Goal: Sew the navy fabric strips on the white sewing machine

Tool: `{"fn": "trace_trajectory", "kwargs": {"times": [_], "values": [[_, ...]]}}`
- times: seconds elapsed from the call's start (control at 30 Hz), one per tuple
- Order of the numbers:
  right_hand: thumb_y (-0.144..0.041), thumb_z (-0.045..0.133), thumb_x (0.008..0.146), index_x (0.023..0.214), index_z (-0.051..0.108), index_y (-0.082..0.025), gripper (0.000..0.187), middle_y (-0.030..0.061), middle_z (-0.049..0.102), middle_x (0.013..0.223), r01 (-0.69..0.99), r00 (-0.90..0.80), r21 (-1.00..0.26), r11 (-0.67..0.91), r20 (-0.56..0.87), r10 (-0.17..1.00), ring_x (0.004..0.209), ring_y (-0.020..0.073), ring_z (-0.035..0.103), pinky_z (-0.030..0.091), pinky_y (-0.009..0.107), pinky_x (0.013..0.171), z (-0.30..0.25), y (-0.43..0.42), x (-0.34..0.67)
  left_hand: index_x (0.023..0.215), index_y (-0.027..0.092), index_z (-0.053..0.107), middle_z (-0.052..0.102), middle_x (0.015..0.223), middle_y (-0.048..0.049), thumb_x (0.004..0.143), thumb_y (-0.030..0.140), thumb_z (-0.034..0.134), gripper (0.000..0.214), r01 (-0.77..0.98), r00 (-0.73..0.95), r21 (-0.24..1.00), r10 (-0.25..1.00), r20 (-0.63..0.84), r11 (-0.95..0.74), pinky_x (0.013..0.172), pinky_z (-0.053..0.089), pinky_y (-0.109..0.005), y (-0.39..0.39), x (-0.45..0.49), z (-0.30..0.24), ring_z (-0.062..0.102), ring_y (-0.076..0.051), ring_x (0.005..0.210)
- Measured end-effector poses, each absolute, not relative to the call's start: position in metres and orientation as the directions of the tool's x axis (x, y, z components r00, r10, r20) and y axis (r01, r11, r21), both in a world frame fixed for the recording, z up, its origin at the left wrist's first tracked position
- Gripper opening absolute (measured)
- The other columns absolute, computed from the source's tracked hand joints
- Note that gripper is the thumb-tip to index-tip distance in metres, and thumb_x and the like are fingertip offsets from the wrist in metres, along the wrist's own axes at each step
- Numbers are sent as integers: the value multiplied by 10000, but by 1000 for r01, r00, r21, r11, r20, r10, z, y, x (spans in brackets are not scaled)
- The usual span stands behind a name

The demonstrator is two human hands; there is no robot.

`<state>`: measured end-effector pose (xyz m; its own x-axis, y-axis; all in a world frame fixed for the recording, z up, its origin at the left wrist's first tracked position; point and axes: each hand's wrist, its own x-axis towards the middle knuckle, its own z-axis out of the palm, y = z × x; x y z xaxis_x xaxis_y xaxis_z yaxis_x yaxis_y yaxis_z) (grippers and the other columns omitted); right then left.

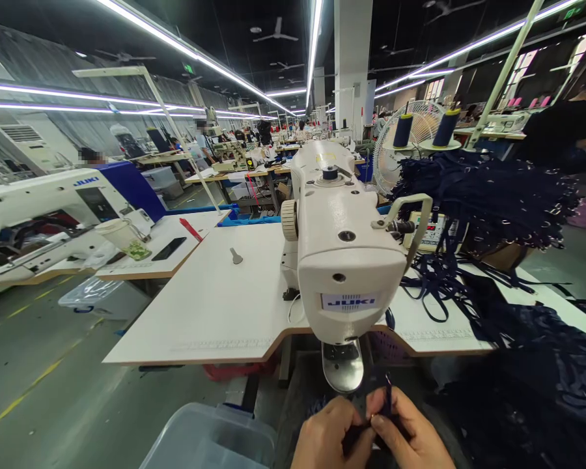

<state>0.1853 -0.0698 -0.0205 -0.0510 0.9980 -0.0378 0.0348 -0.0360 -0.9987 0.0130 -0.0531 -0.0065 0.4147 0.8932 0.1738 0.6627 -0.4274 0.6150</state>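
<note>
My left hand [329, 435] and my right hand [413, 435] are close together at the bottom of the view, just below the sewing machine head [349, 260]. Fingers of both are pinched on a narrow dark navy strap [389, 385], whose end sticks up from my right fingers. A small shiny spot shows between the fingertips, too small to make out. Right above the hands is the machine's rounded metal guard [344, 370]. The rest of the strap is hidden by my fingers and the dark cloth behind.
Bundled navy straps with metal rings [488, 195] are piled at the right, above more navy fabric [527, 391]. A flat metal piece [236, 256] lies on the white table [200, 312]. A clear plastic bin [209, 436] stands lower left. Left are a cup [124, 238] and a phone [169, 249].
</note>
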Motion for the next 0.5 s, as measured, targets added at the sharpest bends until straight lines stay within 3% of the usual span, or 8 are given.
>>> {"fn": "trace_trajectory", "kwargs": {"times": [0.07, 0.2, 0.3, 0.4, 0.5], "values": [[-553, 604, 868, 861, 661, -214, 343, 25, 674, 811, 46, -39, -998, -50, -52, 998, 774, 199, 648, 530, 253, 711, -15, -63, 184, 795, 226, 577, 641, 746, 50, 815, 228, 678, 103, 662, 448, 616, 884, 131, -427, 554, 440, -164, -47, 10, 5, 633, -92, 645], [-497, 579, 899, 917, 666, -224, 287, 33, 699, 867, 89, 27, -995, 34, 36, 999, 848, 216, 660, 523, 271, 789, -10, -46, 176, 1044, 252, 566, 657, 940, 12, 921, 295, 569, 131, 632, 489, 527, 820, 297, -568, 696, 511, -195, -28, 0, 27, 661, -122, 844], [-448, 594, 897, 936, 671, -237, 228, 38, 707, 922, 163, 58, -982, 94, 105, 993, 893, 224, 659, 516, 275, 821, -15, -35, 168, 1013, 229, 595, 667, 933, -14, 986, 239, 393, 205, 708, 491, 270, 730, 475, -653, 737, 532, -255, -14, -6, 34, 643, -143, 832], [-411, 572, 909, 955, 665, -245, 195, 39, 686, 957, 227, 70, -967, 118, 137, 988, 927, 220, 644, 505, 278, 851, -19, -27, 164, 1051, 184, 635, 697, 977, -45, 1004, 215, 299, 341, 677, 554, -3, 507, 661, -736, 778, 518, -274, -6, -10, 31, 635, -148, 873], [-392, 581, 892, 989, 640, -235, 193, 38, 646, 948, 212, 67, -970, 120, 137, 988, 885, 211, 628, 516, 281, 822, -18, -20, 165, 1091, 166, 658, 726, 996, -6, 999, 169, 313, 357, 584, 634, -189, 299, 713, -789, 839, 472, -237, -11, -10, 19, 639, -114, 892]]}}
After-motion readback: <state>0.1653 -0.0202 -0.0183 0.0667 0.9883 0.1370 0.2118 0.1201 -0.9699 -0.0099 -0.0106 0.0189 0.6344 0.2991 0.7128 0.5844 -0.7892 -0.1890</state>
